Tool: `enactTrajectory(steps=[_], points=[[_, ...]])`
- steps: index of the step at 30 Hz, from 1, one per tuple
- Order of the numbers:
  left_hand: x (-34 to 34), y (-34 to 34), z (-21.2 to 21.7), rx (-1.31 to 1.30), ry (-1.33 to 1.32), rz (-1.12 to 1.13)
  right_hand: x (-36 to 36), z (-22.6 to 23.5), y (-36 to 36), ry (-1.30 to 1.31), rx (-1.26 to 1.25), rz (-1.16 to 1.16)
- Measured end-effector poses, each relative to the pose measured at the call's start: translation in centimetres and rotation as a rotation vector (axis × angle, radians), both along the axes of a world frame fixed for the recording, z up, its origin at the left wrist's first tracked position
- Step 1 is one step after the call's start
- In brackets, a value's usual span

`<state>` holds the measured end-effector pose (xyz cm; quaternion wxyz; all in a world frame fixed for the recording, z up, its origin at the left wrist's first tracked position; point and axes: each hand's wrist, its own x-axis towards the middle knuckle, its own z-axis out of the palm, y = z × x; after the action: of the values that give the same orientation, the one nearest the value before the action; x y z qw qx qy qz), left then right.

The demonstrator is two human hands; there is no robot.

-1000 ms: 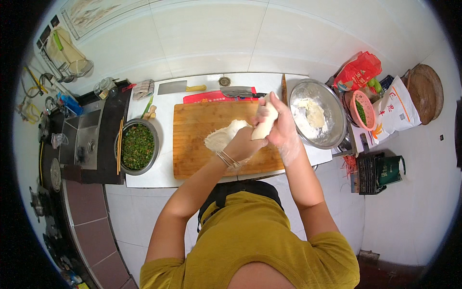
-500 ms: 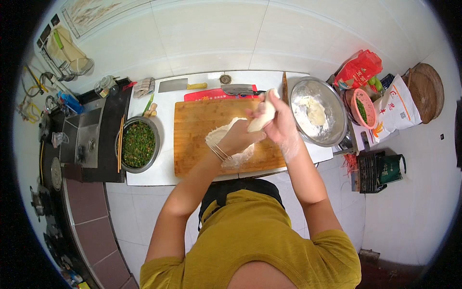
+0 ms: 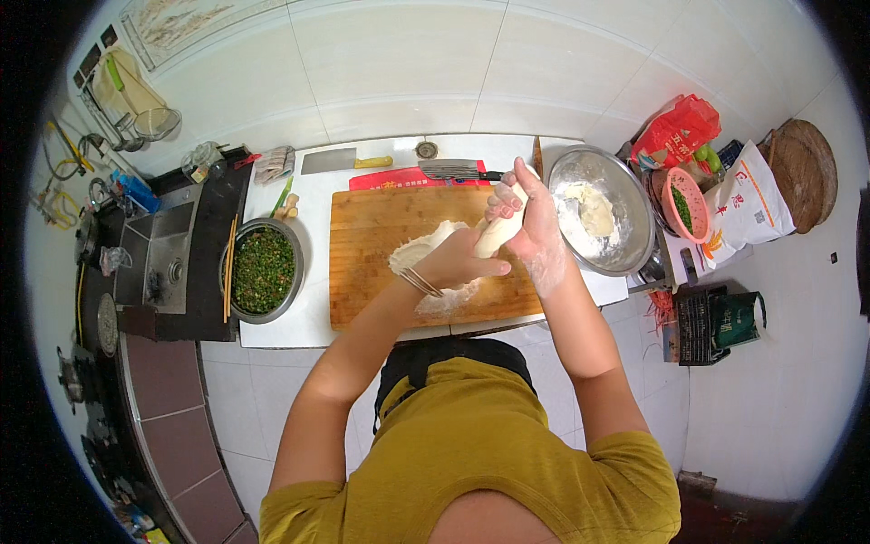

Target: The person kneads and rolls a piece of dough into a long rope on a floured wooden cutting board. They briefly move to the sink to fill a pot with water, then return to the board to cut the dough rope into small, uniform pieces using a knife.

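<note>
Above the wooden cutting board (image 3: 372, 263), both my hands grip a pale roll of dough (image 3: 498, 234). My right hand (image 3: 535, 222), dusted with flour down to the wrist, wraps its fingers round the upper part of the roll. The lower end sits in my left hand (image 3: 458, 260), which wears thin bangles at the wrist. Loose white flour (image 3: 421, 249) lies on the board below and beside my left hand. To the right stands a steel bowl (image 3: 639, 222) holding more dough (image 3: 594, 215) and flour.
A bowl of chopped green filling (image 3: 263, 270) with chopsticks (image 3: 229, 272) on its rim stands left. Behind the board lie a cleaver (image 3: 331, 161) and a dark-bladed knife (image 3: 449, 170). A pink basket (image 3: 686, 204) and white sack (image 3: 748, 195) are at right; a sink (image 3: 172, 258) is far left.
The dough roll has tilted and come slightly lower between my hands. My right fingers have shifted on it, and my left hand's thumb now points out to the right.
</note>
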<state>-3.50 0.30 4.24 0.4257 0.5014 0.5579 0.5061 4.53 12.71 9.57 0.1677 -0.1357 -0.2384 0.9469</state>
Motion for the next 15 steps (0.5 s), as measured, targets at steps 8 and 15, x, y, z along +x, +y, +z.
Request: enactTrajectory(steps=[8,15], points=[[1.2,-1.4,-2.6,-0.124,-0.003,0.049,0.7,0.8,1.5,0.065,-0.188,-0.095],[0.3,-2.3,-3.7,-0.065,-0.322,-0.242,1.0,1.5,3.0,0.126,-0.285,-0.108]])
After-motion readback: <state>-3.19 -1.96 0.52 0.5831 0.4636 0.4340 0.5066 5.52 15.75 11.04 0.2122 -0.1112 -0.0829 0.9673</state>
